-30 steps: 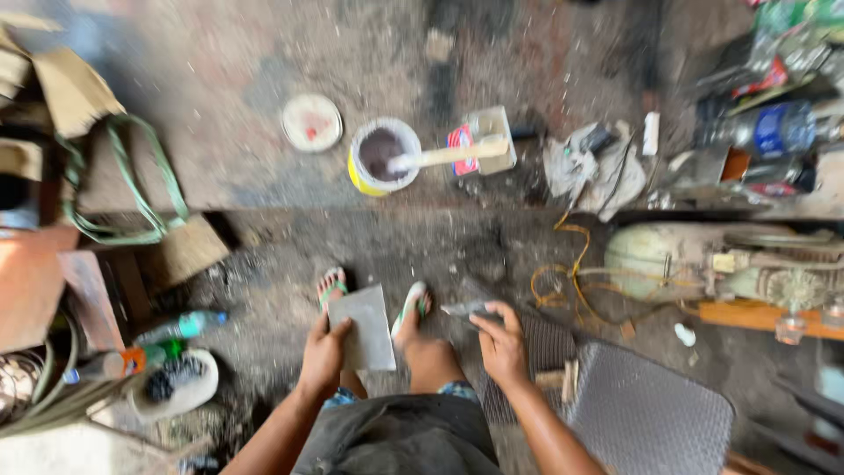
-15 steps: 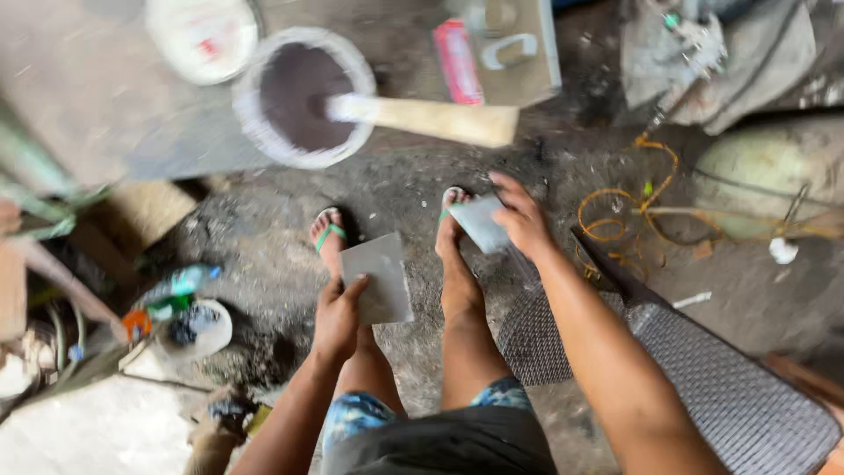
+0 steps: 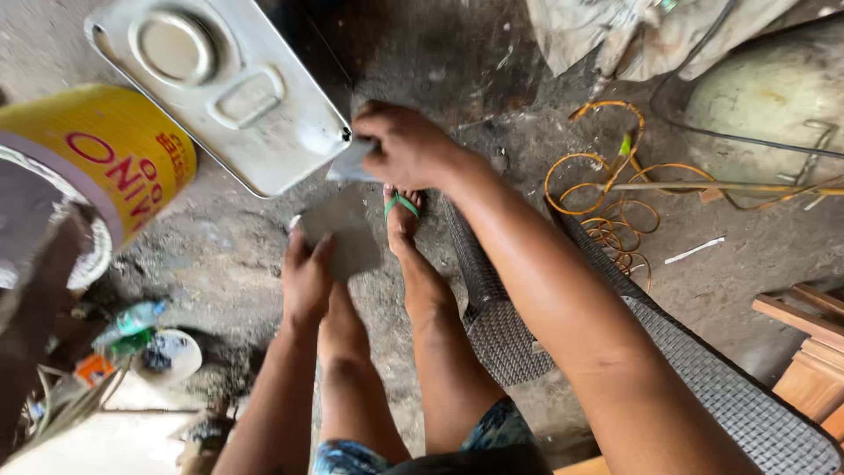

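Left hand (image 3: 306, 280) grips flat grey sheet (image 3: 341, 233); right hand (image 3: 406, 146) clamps thin metal scraper (image 3: 348, 164).

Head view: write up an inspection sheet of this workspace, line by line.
Surface: dirty grey concrete floor, dusty.
Job's things: flat grey rectangular sheet; small pale grey flat piece.
Clutter: yellow paint can, white metal jerrycan lying flat, green plastic bottle, grey woven mat, crumpled cloth.
Grippers: left hand grips the sheet; right hand grips the small piece.
Cables: coiled orange wire; thin black cable.
Surroundings: pale green rounded tank, wooden pieces.
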